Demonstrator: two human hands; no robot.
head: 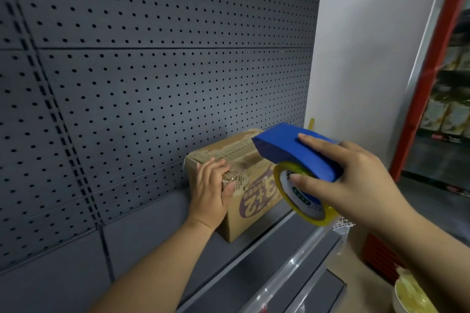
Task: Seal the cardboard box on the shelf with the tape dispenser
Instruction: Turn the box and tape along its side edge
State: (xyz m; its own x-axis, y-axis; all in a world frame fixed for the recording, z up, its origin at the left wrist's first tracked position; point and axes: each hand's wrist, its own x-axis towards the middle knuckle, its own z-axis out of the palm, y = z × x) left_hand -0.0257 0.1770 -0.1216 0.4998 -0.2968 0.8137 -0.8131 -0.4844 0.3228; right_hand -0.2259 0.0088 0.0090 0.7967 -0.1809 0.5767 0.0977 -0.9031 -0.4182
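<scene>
A brown cardboard box (254,193) with purple print sits on the grey shelf (157,226), against the pegboard back. My left hand (211,190) lies flat on the box's near left corner, fingers over the taped top seam. My right hand (356,183) grips a blue tape dispenser (292,152) with a yellowish tape roll (302,201). The dispenser hovers just above and to the right of the box top, its front end over the box's far right part. Whether it touches the box is hidden.
A dark grey pegboard (152,71) backs the shelf. A white side panel (368,58) closes the right end, with a red post (429,71) beyond it. The shelf's front rail (287,269) runs diagonally below. Another tape roll (412,295) lies at the bottom right.
</scene>
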